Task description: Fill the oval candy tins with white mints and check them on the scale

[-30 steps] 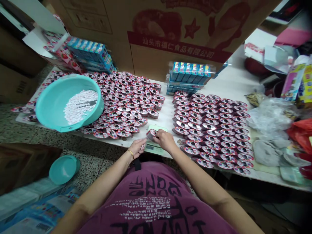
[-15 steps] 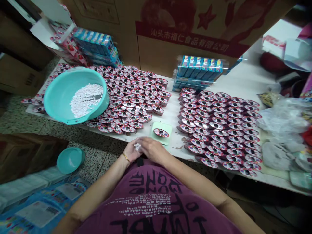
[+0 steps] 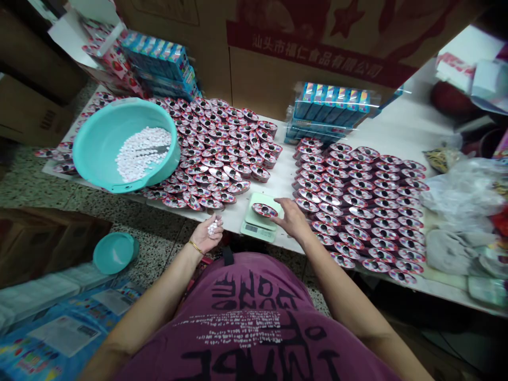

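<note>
My left hand (image 3: 206, 235) is cupped palm up around a small heap of white pellets (image 3: 214, 227), just off the table's front edge. My right hand (image 3: 292, 218) reaches over the right side of a pale green scale (image 3: 259, 231), thumb and forefinger spread. Between them lies the right end of an oval container (image 3: 264, 210) with a red patterned top and a dark hole, standing on the scale. Whether the fingertips touch it I cannot tell. A turquoise basin (image 3: 91, 143) at the left holds a pile of the same white pellets (image 3: 141, 151) with a dark utensil lying in it.
Many similar oval containers stand left of the scale (image 3: 222, 143) and in rows to its right (image 3: 359, 211). Blue boxes (image 3: 331, 106) and a big carton (image 3: 262, 74) are at the back. Plastic bags (image 3: 464, 196) lie far right. A smaller turquoise bowl (image 3: 115, 253) is below the table.
My hands have parted. The right hand has left the left palm and moved up and right to the container on the scale; the left has moved left, still holding pellets.
</note>
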A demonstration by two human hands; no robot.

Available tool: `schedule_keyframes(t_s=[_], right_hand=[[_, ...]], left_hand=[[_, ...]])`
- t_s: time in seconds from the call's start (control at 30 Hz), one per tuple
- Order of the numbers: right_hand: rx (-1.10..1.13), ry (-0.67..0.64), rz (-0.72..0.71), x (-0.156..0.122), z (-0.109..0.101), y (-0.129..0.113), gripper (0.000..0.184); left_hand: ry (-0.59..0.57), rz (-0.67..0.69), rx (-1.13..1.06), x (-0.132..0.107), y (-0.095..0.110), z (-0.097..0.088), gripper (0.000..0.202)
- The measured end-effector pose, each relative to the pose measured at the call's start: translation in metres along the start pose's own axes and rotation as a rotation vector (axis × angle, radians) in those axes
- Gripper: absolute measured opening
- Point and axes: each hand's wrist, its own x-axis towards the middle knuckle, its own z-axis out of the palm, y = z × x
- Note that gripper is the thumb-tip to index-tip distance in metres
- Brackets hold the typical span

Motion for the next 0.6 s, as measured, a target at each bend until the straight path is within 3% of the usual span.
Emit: schedule_keyframes(t_s=[0.17, 0.37, 0.5, 0.6], right_hand=[[-0.054, -0.093, 0.002, -0.001, 0.016, -0.007, 0.062], [-0.098, -0.132, 0.004, 0.001, 0.028, -0.010, 0.063], [-0.171, -0.127, 0.008, 0.004, 0.031, -0.016, 0.046], [-0.166, -0.041, 0.007, 0.015, 0.025, -0.013, 0.039]], left_hand=[[0.038, -0.011, 0.006, -0.003, -0.004, -0.004, 0.017], [0.067, -0.004, 0.009, -0.005, -0.003, -0.008, 0.017], [0.112, 0.003, 0.010, -0.003, -0.002, -0.011, 0.014], [0.136, 0.010, 0.008, -0.003, -0.001, -0.015, 0.013]])
